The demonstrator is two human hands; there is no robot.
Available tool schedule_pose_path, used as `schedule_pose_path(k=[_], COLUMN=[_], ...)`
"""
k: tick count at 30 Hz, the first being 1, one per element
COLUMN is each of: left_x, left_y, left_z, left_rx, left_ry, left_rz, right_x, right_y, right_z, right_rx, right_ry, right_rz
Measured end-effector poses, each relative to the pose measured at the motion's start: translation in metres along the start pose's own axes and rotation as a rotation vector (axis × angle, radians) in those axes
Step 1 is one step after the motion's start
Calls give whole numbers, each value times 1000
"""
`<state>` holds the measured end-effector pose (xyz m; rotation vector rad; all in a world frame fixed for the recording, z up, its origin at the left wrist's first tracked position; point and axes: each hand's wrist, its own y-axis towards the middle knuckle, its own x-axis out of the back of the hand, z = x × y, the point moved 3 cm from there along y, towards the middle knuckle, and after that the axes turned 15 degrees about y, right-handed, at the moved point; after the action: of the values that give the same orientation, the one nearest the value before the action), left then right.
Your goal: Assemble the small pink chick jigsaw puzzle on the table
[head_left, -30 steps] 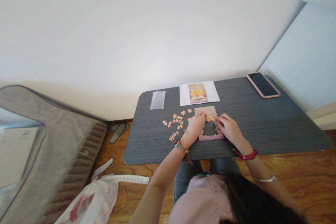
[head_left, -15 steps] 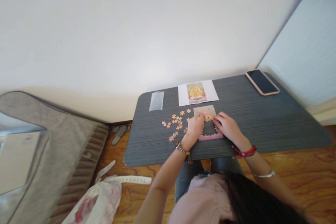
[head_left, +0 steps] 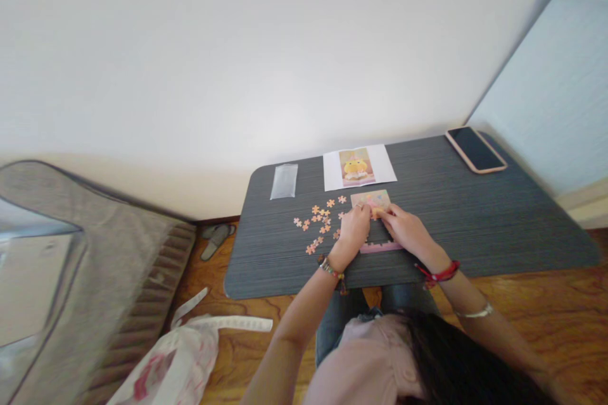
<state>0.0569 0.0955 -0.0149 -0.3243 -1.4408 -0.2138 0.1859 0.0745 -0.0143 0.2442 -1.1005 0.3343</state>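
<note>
A partly assembled jigsaw puzzle [head_left: 370,197] lies flat on the dark table, with its pale top rows joined and a pink bottom border. Inside its outline, the dark middle shows bare table. My left hand [head_left: 354,228] is closed, fingers bent onto the puzzle's left side. From the right, my right hand [head_left: 406,228] reaches in with thumb and fingers pinched together on the yellowish row, close to the left fingertips. The fingers hide whether a single piece is between them. Several loose puzzle pieces [head_left: 325,221] lie scattered left of my left hand.
Behind the puzzle lies a folded white sheet [head_left: 332,172] with a printed yellow character. A clear plastic pouch [head_left: 284,181] is at the table's back left, and a phone [head_left: 476,149] in a pink case at the back right. A plastic bag [head_left: 183,361] sits left on the floor.
My right hand has shifted slightly left and inward over the puzzle, covering more of its right border. My left hand and the loose pieces stay about where they were.
</note>
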Motion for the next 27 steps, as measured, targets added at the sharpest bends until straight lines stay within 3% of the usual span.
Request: schedule_pose_path(k=[13,27], left_x=[10,22], left_y=[-17,-27], left_z=[-2,-8], left_rx=[-7,-38], left_ry=[17,61], left_rz=[-32,85], right_x=[2,5], right_y=[2,0], right_z=[6,10], right_rx=[2,8], right_ry=[-107,-91], right_rz=[47,95])
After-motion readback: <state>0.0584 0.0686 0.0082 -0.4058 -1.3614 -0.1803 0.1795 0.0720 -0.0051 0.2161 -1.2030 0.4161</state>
